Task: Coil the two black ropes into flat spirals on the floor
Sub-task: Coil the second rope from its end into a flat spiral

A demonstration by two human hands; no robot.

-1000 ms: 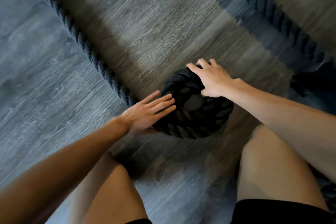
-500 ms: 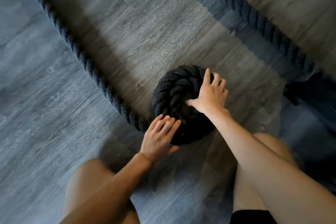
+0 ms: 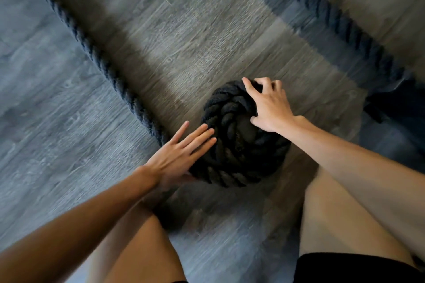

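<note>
Fingers (image 3: 197, 138) of left hand (image 3: 174, 156) lie straight against rope coil (image 3: 239, 151); right hand (image 3: 271, 105) fingers (image 3: 250, 88) clutch its rim.

The coil (image 3: 241, 149) is lying on the floor (image 3: 207, 41), just ahead of the knees (image 3: 328, 213). Its free run (image 3: 92, 48) is leading off to the far left. The second rope (image 3: 333, 18) is lying well apart, far right. The left hand (image 3: 177, 156) is pressing the coil's left side; the right hand (image 3: 269, 105) is gripping its far edge.

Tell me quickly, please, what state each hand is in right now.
Left hand: open, straight fingers pressing the rope coil on its left side.
Right hand: closed, fingers curled over the coil's far edge, gripping it.
</note>
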